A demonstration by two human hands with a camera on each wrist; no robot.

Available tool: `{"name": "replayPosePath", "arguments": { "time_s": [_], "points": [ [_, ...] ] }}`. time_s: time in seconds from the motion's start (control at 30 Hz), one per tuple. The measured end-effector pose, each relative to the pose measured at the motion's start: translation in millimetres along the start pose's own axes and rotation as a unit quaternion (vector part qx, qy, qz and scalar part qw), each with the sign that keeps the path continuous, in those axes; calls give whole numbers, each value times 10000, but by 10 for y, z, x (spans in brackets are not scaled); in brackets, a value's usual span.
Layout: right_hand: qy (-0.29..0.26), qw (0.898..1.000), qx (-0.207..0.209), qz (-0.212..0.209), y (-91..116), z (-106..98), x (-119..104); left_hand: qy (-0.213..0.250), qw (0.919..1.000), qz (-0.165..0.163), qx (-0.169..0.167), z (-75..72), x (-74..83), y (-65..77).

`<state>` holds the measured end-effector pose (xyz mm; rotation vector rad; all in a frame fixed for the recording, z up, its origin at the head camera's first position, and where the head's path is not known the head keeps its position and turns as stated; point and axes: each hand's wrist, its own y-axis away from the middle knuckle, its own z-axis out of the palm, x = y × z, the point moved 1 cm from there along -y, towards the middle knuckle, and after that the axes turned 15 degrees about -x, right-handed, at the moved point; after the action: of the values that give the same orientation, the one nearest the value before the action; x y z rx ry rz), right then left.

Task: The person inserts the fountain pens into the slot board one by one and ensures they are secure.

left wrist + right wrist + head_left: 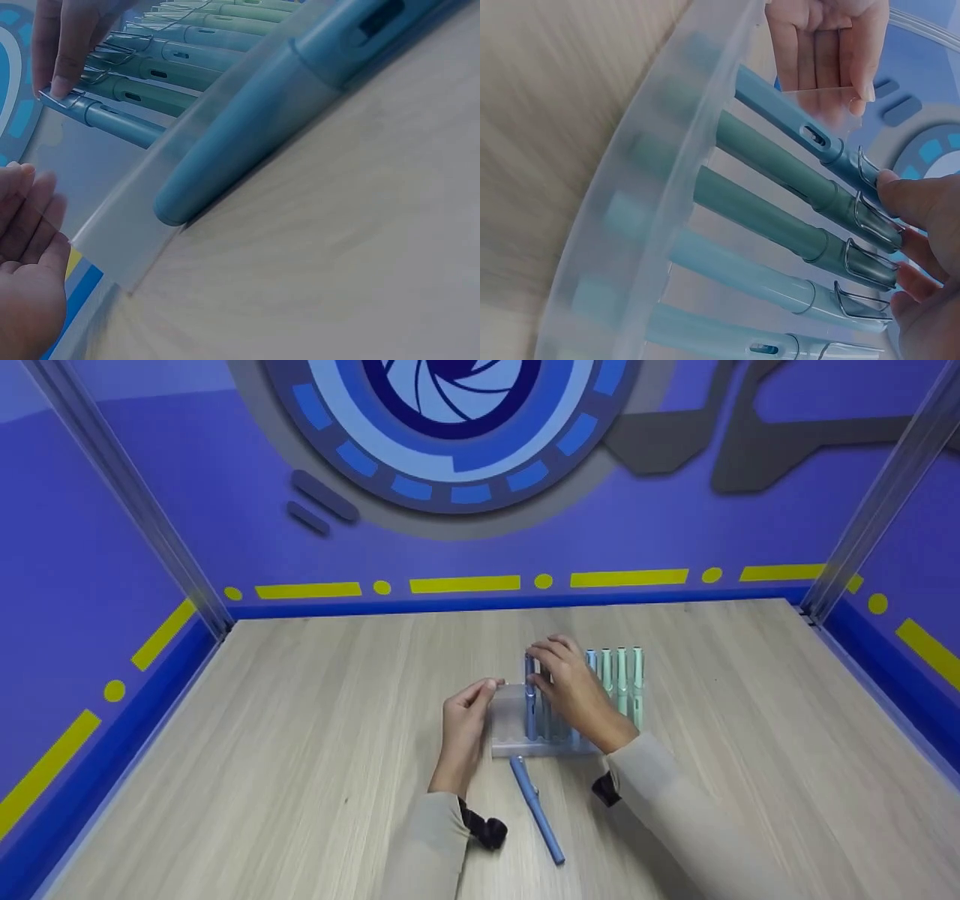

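A clear pen stand (pixel 517 750) holds a row of upright capped fountain pens. My right hand (pixel 574 686) pinches the cap end of the dark blue pen (pixel 531 716), leftmost in the row. In the right wrist view the thumb (pixel 911 196) lies against that cap near its metal clip. My left hand (pixel 463 727) pinches the upper left corner of the stand's clear back panel (pixel 829 99) between thumb and fingers. In front of the stand, a loose blue pen (pixel 538 810) lies on the table, slanting toward me; it looms large in the left wrist view.
Dark green pens (pixel 772 157) stand beside the blue one, followed by light blue ones (pixel 742 274). Pale green pens (pixel 637 682) fill the right end. The wooden table (pixel 300 757) is bounded by blue-purple walls (pixel 420 559) at the back and sides.
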<state>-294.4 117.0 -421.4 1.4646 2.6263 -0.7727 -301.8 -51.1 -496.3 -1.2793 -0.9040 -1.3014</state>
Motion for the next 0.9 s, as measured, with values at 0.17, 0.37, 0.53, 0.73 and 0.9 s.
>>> {"name": "replayPosePath", "arguments": {
  "time_s": [0.17,0.37,0.53,0.73,0.9],
  "points": [
    [-49,9999,88,44,69,29,-3,45,10000,-1,-6,9,-4,11],
    [-414,9975,553,-149,164,32,-2,-5,10000,47,-39,13,9,23],
    [-716,9935,822,-321,259,34,-26,17,10000,-11,-40,4,7,23],
    [-1374,9894,468,-26,412,70,-84,-25,9999,-125,-21,-3,4,20],
    [-2126,9766,-142,301,532,129,-114,26,9997,-230,50,-4,-1,7]
  ]
}}
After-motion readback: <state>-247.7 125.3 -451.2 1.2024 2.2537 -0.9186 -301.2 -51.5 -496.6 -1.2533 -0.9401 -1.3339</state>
